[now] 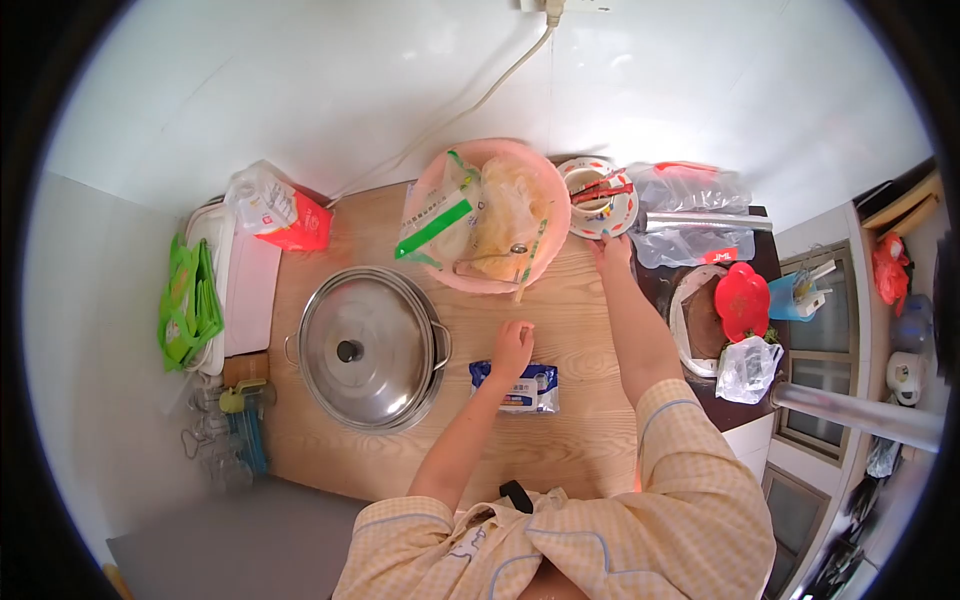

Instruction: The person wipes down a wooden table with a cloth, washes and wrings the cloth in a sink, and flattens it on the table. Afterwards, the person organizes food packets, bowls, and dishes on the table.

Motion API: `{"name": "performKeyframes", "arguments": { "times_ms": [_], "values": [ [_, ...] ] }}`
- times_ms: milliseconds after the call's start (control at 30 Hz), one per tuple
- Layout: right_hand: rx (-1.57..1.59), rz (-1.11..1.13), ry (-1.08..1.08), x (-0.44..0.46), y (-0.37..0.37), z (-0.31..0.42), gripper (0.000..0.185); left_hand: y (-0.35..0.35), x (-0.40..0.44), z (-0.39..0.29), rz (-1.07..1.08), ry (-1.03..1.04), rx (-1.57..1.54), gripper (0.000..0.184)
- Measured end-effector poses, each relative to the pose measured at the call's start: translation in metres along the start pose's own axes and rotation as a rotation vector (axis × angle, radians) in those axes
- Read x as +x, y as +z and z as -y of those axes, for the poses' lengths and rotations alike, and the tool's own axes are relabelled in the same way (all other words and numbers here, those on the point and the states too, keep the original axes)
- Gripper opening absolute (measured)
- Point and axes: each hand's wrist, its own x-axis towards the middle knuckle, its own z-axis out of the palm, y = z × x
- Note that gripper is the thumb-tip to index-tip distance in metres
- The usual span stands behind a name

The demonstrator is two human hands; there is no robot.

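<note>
My right hand [612, 250] reaches to the back of the table and grips the near rim of a patterned plate [622, 217]. A bowl sits on the plate, with red utensils [603, 191] lying across it. My left hand [514, 345], fingers curled in with nothing visible in them, is over the wooden table just beyond a blue pack of wipes [538, 391]. Left of the plate stands a pink basin [553, 240] holding clear plastic bags [508, 210], one with a green stripe.
A lidded steel pot [365, 345] stands on the left of the table [480, 450]. Behind it are a red-and-white bag [290, 215] and green bags [188, 305]. On the right, a dark surface carries plastic packages [690, 195], a foil roll [710, 222] and a red flower-shaped item [742, 302].
</note>
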Motion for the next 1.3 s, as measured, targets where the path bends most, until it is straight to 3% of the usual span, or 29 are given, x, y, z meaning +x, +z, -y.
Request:
{"name": "performKeyframes", "arguments": {
  "times_ms": [67,133,167,200,233,300,400,533,667,700,800,833,867,933,967,1033,1100,1133,1200,1233,1300],
  "values": [
    [-0.099,0.023,-0.051,-0.004,0.007,-0.001,0.037,-0.015,-0.003,-0.006,0.057,-0.004,0.072,0.012],
    [-0.178,0.030,-0.027,0.006,0.004,-0.001,0.035,-0.032,-0.004,-0.014,0.287,-0.101,0.285,0.024],
    [-0.253,0.036,-0.012,0.010,0.001,0.002,0.032,-0.038,-0.004,-0.016,0.283,-0.102,0.287,0.024],
    [-0.489,0.015,-0.033,0.006,0.002,0.008,0.029,-0.043,-0.004,-0.017,0.389,-0.059,0.365,0.031],
    [-0.490,0.019,-0.035,0.001,0.003,0.011,0.029,-0.047,-0.005,-0.018,0.494,-0.014,0.442,0.037],
    [-0.821,-0.080,-0.027,-0.012,-0.002,0.019,0.029,-0.049,-0.005,-0.008,0.567,0.022,0.459,0.039],
    [-0.919,-0.203,-0.087,-0.028,-0.028,0.008,0.030,-0.046,-0.010,0.001,0.683,0.036,0.466,0.041],
    [-0.916,0.171,-0.016,-0.078,-0.081,-0.013,0.024,-0.043,-0.010,0.005,0.759,-0.006,0.412,0.036],
    [-0.634,0.369,0.303,-0.118,-0.139,-0.038,0.028,-0.054,-0.022,-0.023,0.702,-0.053,0.383,0.027],
    [-0.627,0.360,0.297,-0.132,-0.148,-0.040,0.028,-0.054,-0.023,-0.023,0.711,-0.043,0.386,0.027],
    [-0.476,0.435,0.424,-0.176,-0.159,-0.041,0.036,-0.037,-0.021,-0.004,0.469,-0.052,-0.006,0.025],
    [-0.349,0.456,0.513,-0.188,-0.160,-0.037,0.039,-0.027,-0.018,-0.002,0.480,-0.042,-0.003,0.025],
    [-0.222,0.479,0.596,-0.197,-0.159,-0.034,0.043,-0.015,-0.012,-0.002,0.378,-0.107,-0.236,0.023],
    [-0.188,0.541,0.513,-0.207,-0.164,-0.036,0.045,0.001,-0.005,-0.029,0.190,-0.225,-0.564,0.019],
    [-0.162,0.606,0.444,-0.209,-0.164,-0.038,0.047,0.009,-0.001,-0.040,0.198,-0.219,-0.565,0.019],
    [-0.121,0.552,0.355,-0.223,-0.148,-0.019,0.039,0.025,0.008,-0.054,0.001,-0.314,-0.433,0.018],
    [-0.282,0.542,0.161,-0.216,-0.147,-0.008,0.036,0.036,0.012,-0.076,0.037,-0.344,-0.637,0.024],
    [-0.237,0.413,0.141,-0.210,-0.142,-0.001,0.038,0.042,0.015,-0.079,0.087,-0.297,-0.731,0.026],
    [-0.238,0.382,0.059,-0.192,-0.137,0.012,0.038,0.057,0.022,-0.077,0.142,-0.172,-0.862,0.029],
    [-0.242,0.351,-0.011,-0.183,-0.133,0.018,0.038,0.053,0.023,-0.083,0.144,-0.173,-0.862,0.029],
    [-0.314,0.279,-0.092,-0.160,-0.119,0.031,0.038,0.044,0.024,-0.090,0.183,-0.382,-0.610,0.027]
  ]
}}
